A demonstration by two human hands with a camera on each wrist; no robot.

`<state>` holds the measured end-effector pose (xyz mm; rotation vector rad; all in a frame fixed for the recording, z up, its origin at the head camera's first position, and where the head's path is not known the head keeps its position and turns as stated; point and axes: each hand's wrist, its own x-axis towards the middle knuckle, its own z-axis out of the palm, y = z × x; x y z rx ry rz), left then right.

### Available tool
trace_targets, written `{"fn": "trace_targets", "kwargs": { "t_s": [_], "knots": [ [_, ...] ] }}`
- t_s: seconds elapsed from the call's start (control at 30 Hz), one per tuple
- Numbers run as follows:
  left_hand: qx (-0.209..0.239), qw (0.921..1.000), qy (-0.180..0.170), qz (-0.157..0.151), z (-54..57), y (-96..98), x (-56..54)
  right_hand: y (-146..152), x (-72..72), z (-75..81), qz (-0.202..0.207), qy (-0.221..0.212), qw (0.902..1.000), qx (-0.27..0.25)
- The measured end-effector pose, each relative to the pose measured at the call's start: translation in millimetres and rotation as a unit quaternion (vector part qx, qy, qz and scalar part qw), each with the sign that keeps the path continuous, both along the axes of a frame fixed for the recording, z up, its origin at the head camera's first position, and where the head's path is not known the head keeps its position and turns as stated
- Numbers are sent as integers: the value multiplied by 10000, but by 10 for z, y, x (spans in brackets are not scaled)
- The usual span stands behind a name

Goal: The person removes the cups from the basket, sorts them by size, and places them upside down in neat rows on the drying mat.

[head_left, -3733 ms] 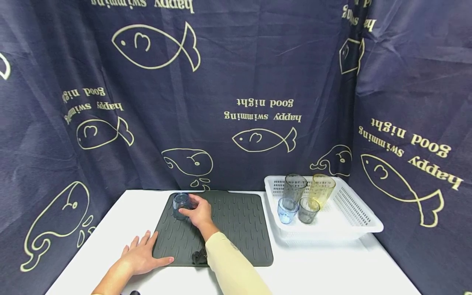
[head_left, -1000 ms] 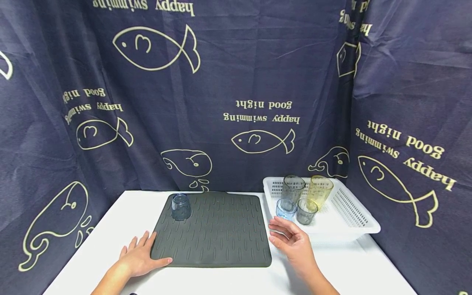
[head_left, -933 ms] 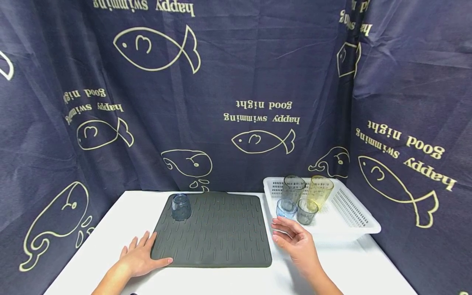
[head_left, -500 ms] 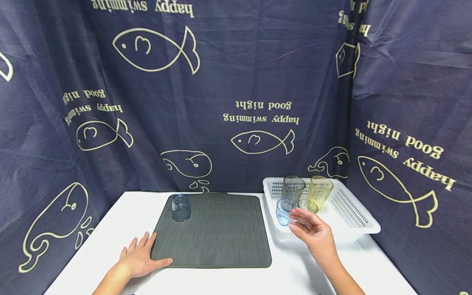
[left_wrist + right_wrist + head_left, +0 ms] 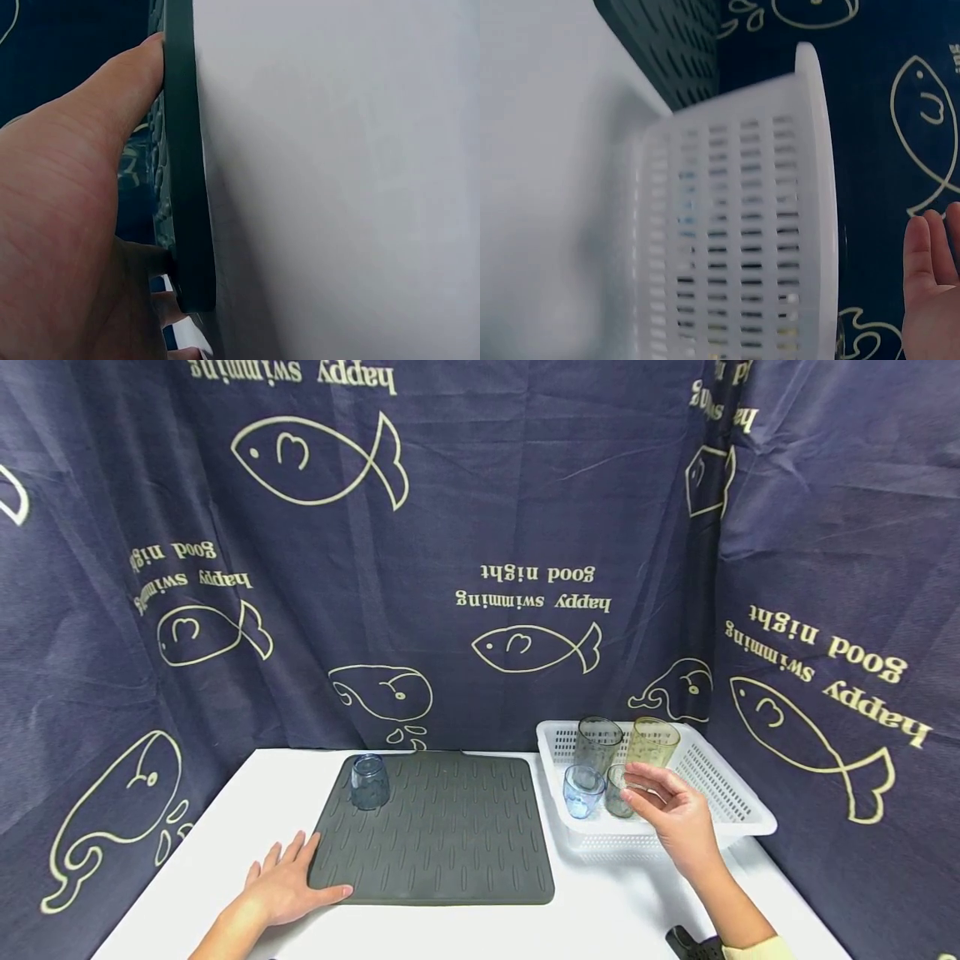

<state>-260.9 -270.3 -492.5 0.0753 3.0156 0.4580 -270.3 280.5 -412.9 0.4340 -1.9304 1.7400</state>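
grey small glass point(image 5: 616, 794) stands in the white basket point(image 5: 622, 842), just beside the right hand point(image 5: 678, 818), whose loose fingers hold nothing. this seems the reaching step; next move calls for closing gently around it. left hand point(image 5: 281, 883) lies spread at the mat point(image 5: 450, 839).

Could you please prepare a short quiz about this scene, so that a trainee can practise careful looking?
1. Count: how many glasses stand in the white basket?
2. True or false: the left hand touches the dark mat.
3. Choose: in the head view, what do the right hand's fingers partly cover?
A. light blue glass
B. small grey glass
C. tall grey glass

Key: 1. Four. 2. True. 3. B.
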Motion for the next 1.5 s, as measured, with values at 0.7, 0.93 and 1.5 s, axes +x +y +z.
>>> {"fn": "trace_targets", "kwargs": {
  "t_s": [0.7, 0.93, 1.5],
  "knots": [
    [59, 10000, 27, 22, 18, 13, 11, 509, -390, 124, -560, -1369, 9718, 1839],
    [108, 9999, 28, 46, 13, 10, 1, 618, -534, 97, -567, -1643, 9494, 2616],
    [120, 9999, 41, 51, 8, -9, -17, 748, -796, 57, 51, -2163, 9213, 3230]
  ]
}}
